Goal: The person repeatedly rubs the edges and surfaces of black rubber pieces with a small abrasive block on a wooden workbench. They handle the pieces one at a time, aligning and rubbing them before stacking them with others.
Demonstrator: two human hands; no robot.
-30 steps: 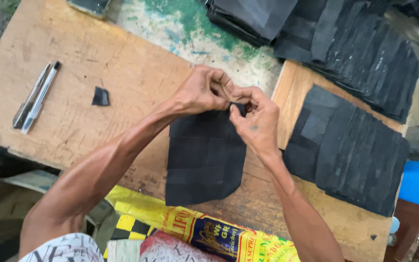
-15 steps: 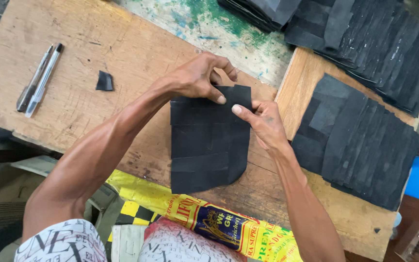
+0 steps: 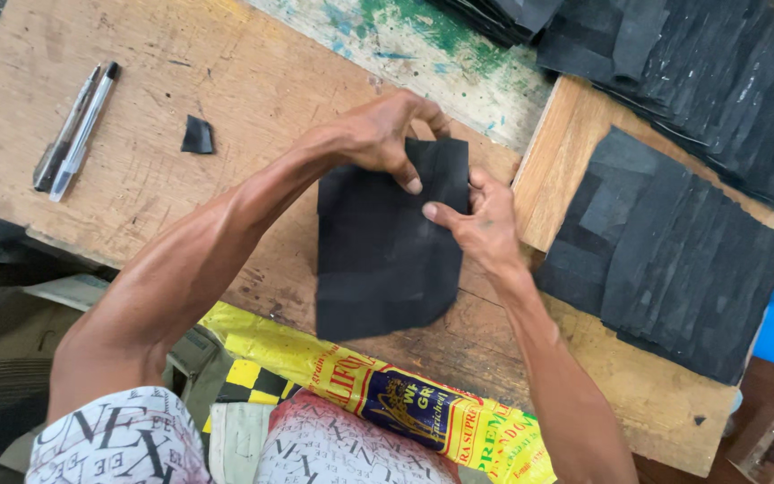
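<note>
A stack of black rubber sheets [image 3: 378, 260] lies on the wooden table [image 3: 226, 81] in front of me, its lower edge hanging over the table's near side. My left hand [image 3: 387, 134] pinches the stack's top edge, thumb pressed on its face. My right hand [image 3: 481, 220] grips the right edge of the same stack, with its thumb laid on top, pointing left. The two thumbs nearly meet near the upper right corner of the stack.
A fanned pile of black sheets [image 3: 674, 260] rests on a raised wooden board [image 3: 566, 152] at right. More black sheets [image 3: 700, 72] fill the far right corner. Two pens [image 3: 73, 130] and a small black offcut [image 3: 197, 136] lie at left. A yellow printed sack [image 3: 387, 394] covers my lap.
The black stack has been lowered from a lifted, bunched hold to lie flat on the table. Both hands moved down onto its upper right corner.
</note>
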